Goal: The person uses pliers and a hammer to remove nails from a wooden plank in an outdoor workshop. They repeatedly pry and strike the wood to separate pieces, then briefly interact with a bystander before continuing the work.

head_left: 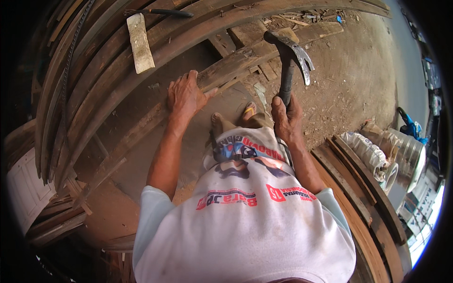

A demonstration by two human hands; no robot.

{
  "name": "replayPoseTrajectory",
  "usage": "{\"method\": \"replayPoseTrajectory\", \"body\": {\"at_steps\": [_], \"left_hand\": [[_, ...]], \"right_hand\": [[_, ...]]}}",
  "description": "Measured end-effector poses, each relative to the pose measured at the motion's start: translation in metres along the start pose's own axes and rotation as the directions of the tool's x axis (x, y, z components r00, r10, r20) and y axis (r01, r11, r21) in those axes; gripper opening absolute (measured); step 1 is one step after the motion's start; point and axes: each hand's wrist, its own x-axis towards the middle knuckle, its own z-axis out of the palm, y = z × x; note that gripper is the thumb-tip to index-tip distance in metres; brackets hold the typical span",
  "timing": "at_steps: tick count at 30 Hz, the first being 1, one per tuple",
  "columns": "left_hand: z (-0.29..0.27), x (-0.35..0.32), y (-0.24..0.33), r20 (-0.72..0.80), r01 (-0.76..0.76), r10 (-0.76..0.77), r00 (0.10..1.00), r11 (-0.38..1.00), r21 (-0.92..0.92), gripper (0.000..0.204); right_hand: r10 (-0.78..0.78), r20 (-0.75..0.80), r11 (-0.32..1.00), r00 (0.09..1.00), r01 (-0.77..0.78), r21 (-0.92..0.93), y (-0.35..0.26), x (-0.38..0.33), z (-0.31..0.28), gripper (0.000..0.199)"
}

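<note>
In my right hand [289, 120] is a claw hammer [287, 75], its dark handle wrapped by my fingers and its worn metal head raised, claw toward the right. My left hand [185, 95] is closed over a long, rough wooden beam [240, 61], with the thumb lying along its near side. The beam runs from the lower left to the upper right, and the hammer head is above its right part, apart from it. My left fingertips are partly hidden behind the beam.
Several long planks [108, 70] lie at the left and far side, with a pale flat wood piece [140, 43] and a dark tool [163, 12] on top. More planks [358, 188] are stacked at the right, beside white sacks [365, 151]. Wood scraps litter the dirt floor [349, 80].
</note>
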Motion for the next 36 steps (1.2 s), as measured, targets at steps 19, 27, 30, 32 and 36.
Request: {"method": "replayPoseTrajectory", "body": {"at_steps": [19, 27, 30, 32, 36], "left_hand": [[0.005, 0.002, -0.006, -0.105, -0.045, 0.045, 0.993, 0.999, -0.001, 0.073], [0.013, 0.008, -0.009, -0.205, -0.041, 0.051, 0.977, 0.998, 0.05, 0.072], [0.017, 0.006, -0.008, -0.207, -0.052, 0.063, 0.976, 0.997, 0.059, 0.072], [0.02, -0.001, -0.013, -0.185, -0.051, 0.061, 0.981, 0.997, 0.055, 0.073], [0.011, 0.003, -0.007, -0.173, -0.06, 0.066, 0.983, 0.997, 0.041, 0.073]], "right_hand": [[-0.674, -0.211, 0.654, 0.708, 0.704, 0.275, -0.029, 0.025, 0.008, 0.05], [0.092, 0.044, 0.953, 0.995, -0.076, -0.292, -0.008, 0.018, 0.013, 0.046], [-0.168, -0.02, 0.973, 0.986, 0.169, 0.158, -0.071, 0.005, -0.009, 0.048], [-0.505, -0.204, 0.77, 0.839, 0.545, 0.332, -0.125, 0.012, -0.016, 0.052], [-0.79, -0.25, 0.437, 0.559, 0.801, 0.408, -0.123, 0.03, -0.025, 0.06]]}}
